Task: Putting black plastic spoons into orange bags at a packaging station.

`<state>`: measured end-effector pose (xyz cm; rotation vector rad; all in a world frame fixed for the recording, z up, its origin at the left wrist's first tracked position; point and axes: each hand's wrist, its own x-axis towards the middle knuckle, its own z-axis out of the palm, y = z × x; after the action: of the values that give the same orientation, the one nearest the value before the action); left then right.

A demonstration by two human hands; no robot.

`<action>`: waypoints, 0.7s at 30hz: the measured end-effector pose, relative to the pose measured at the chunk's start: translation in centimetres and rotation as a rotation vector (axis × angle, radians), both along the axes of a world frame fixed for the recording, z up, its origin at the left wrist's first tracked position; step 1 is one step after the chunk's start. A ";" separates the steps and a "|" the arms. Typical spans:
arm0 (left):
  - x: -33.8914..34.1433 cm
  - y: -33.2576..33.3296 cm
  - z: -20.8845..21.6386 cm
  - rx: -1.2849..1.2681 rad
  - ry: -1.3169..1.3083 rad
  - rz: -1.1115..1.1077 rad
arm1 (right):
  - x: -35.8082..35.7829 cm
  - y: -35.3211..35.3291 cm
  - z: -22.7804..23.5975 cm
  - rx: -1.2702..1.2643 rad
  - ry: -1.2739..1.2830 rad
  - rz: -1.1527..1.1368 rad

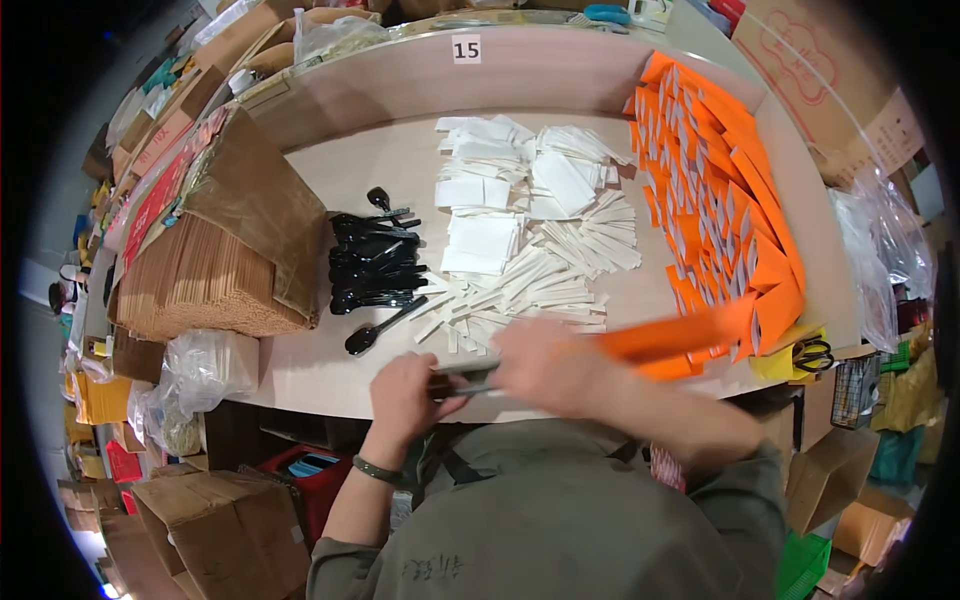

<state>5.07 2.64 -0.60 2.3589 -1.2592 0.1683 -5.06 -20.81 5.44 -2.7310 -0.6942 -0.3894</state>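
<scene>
Near the table's front edge, my left hand (pixel 402 398) is closed, thumb and fingers pinching a narrow dark strip-like thing (pixel 455 382) whose kind I cannot make out. Its far end reaches toward my right hand (pixel 550 368), which is smeared by motion, its fingers unclear. A blurred orange sleeve (pixel 675 338) stretches right from behind that hand; whether the hand grips it is hidden. Black plastic spoons (pixel 375 262) in a heap lie beyond my left hand. Flat white packets (pixel 480 245) and slim white paper strips (pixel 520 285) spread over the middle.
Orange folded sleeves (pixel 715 190) stand in rows along the right wall. An open carton (pixel 270 190) of brown paper pieces (pixel 200 280) takes up the left side. Black-handled scissors (pixel 812 354) sit at the right front corner. A low pale wall (pixel 560 65) bounds the back.
</scene>
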 end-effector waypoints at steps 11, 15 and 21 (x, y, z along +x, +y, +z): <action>-3.3 -3.0 -2.7 0.036 1.316 -0.214 | -2.9 -16.1 11.7 -0.259 -0.447 -0.365; -2.7 -3.5 -3.9 -0.200 1.568 -0.031 | 0.8 -10.0 16.6 -0.215 -0.684 -0.150; -3.2 -4.2 -3.0 -0.237 1.785 -0.046 | -2.9 -22.8 16.7 -0.382 -0.596 -0.526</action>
<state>1.91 -1.59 -3.61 1.2748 -0.2730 -1.3629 -7.96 -43.64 22.17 -3.1538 -0.1535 -1.3513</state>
